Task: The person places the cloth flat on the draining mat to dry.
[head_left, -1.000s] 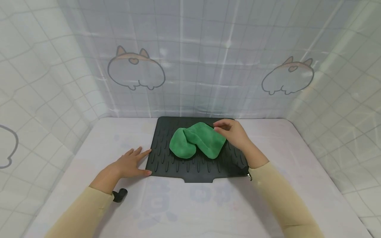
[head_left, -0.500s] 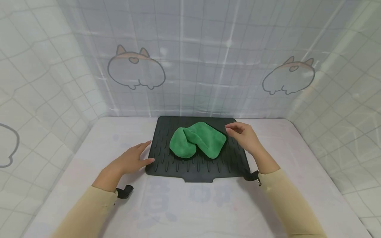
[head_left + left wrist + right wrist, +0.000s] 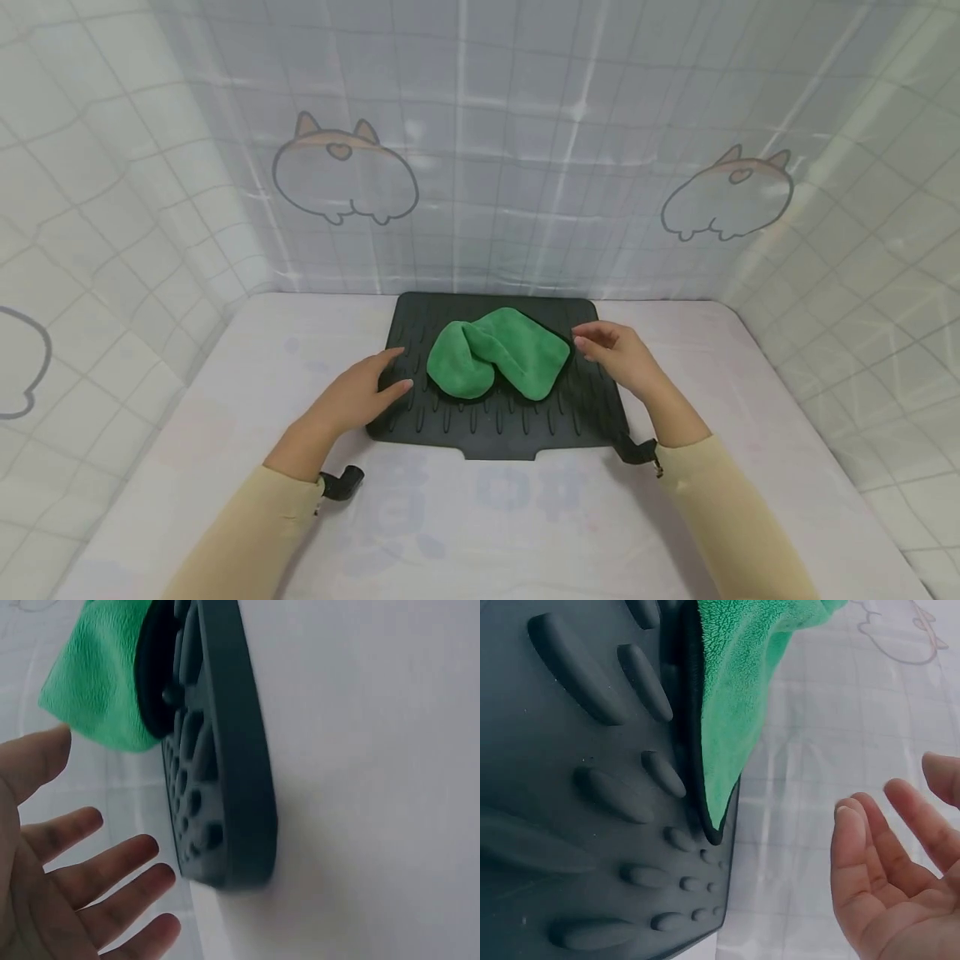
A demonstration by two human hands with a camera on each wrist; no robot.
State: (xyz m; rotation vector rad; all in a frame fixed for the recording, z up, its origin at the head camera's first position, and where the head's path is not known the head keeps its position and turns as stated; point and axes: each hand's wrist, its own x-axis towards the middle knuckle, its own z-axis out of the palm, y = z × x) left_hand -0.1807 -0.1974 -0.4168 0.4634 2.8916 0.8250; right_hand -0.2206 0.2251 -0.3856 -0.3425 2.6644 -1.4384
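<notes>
A green cloth (image 3: 525,354) with a dark edge lies twisted and bunched on a black ribbed mat (image 3: 498,429). To its left, my left hand (image 3: 356,396) hovers over the mat's left side, thumb and fingers spread and holding nothing. In the left wrist view those fingers stand apart from the cloth (image 3: 105,679). My right hand (image 3: 618,354) is just off the cloth's right corner, fingers loosely bent with nothing in them. The right wrist view shows a gap between that hand (image 3: 900,885) and the cloth's pointed corner (image 3: 727,780).
The mat lies on a white table (image 3: 465,533) with faint printed marks. A grid-patterned curtain (image 3: 525,167) with animal drawings stands behind, and similar sheets rise at both sides. A small black device (image 3: 343,483) sits at the left wrist, another (image 3: 636,450) at the right.
My right hand has drawn back to the right from the cloth and slightly toward me. The left hand has lifted from the mat's left edge and moved right over it. The cloth stays put.
</notes>
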